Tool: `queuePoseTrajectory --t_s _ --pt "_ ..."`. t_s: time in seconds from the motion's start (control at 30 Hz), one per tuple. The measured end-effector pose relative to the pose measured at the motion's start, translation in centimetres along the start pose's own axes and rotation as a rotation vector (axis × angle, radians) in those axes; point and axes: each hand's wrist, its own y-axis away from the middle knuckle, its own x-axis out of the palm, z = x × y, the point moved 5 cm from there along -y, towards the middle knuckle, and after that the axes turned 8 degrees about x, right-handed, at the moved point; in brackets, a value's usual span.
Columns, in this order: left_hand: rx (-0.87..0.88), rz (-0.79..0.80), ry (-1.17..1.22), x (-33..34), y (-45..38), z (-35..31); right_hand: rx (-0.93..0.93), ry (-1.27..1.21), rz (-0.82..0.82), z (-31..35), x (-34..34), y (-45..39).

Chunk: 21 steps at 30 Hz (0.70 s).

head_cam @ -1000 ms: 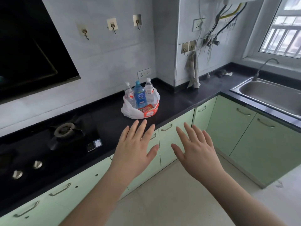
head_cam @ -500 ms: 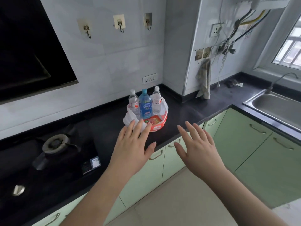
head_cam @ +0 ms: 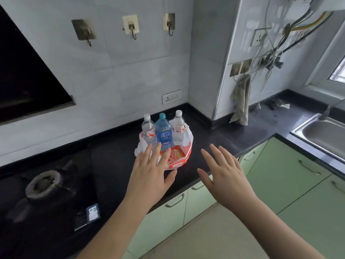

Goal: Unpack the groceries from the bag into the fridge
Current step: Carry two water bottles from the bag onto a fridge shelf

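One bag [head_cam: 179,161] is seen near the middle of the frame, on the black counter [head_cam: 214,131]. It is a thin white plastic bag with red and orange print, and its top is pulled open and pushed down low. Three bottles are stood upright inside it, in a row at the back. The left clear bottle [head_cam: 148,130] has a white cap and a label with red on it. The blue bottle [head_cam: 163,132] in the middle has a light blue cap and a blue label. The right clear bottle [head_cam: 178,128] has a white cap and a white label with a bar code. One flat red and yellow packet [head_cam: 176,155] is laid in the front of the bag.

Two bare hands are held out in the lower middle of the frame. The left hand [head_cam: 151,176] is stretched flat with its fingers straight and a little apart; its fingertips are seen in front of the bag's near edge, but whether the bag is touched cannot be told. The right hand [head_cam: 224,174] is held just right of the bag, with fingers straight and spread, and nothing is held in it.

Three hooks [head_cam: 131,28] are stuck on the wall in the upper part of the frame. One gas burner [head_cam: 43,185] is seen at lower left. One steel sink [head_cam: 323,131] is seen at the right edge. One cloth [head_cam: 240,101] is hung on the wall right of the bag
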Motion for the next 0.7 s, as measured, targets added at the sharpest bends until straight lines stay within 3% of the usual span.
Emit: queuePoseTrajectory --t_s 0.33,0.7 --pt "-0.153 0.018 -0.057 0.6 -9.2 -1.0 -0.155 -0.040 0.046 -4.3 -0.6 -10.3" --pt "-0.227 0.049 -0.040 1.8 -13.1 0.5 -0.263 -0.091 0.102 -3.1 3.0 -16.6"
